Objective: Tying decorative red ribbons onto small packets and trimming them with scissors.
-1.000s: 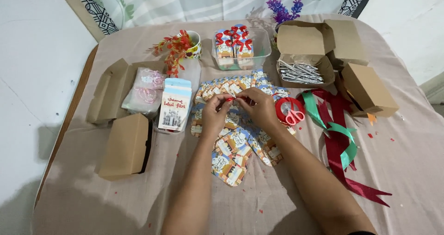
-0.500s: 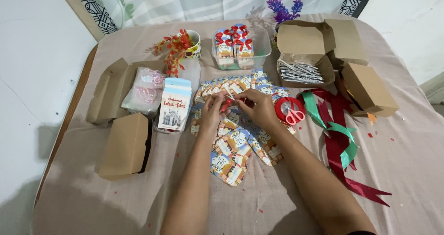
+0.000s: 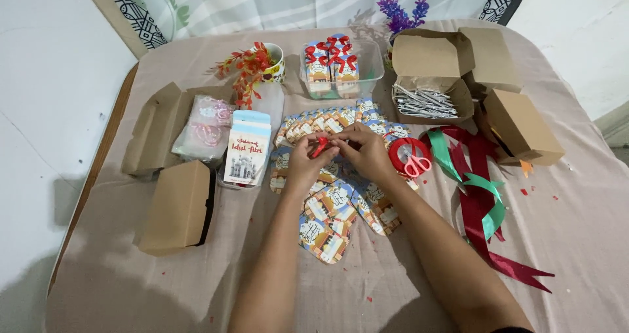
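Both hands are meeting above the spread of flat printed paper cut-outs: the left hand and right hand are pinching a small red ribbon piece between their fingertips.

A red ribbon piece sits among flat cards printed in blue, orange and cream. Right of the cards lie red-handled scissors, then dark red and green ribbons (the tablecloth is plain beige).

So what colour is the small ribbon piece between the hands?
Red; the small ribbon piece shows in the head view.
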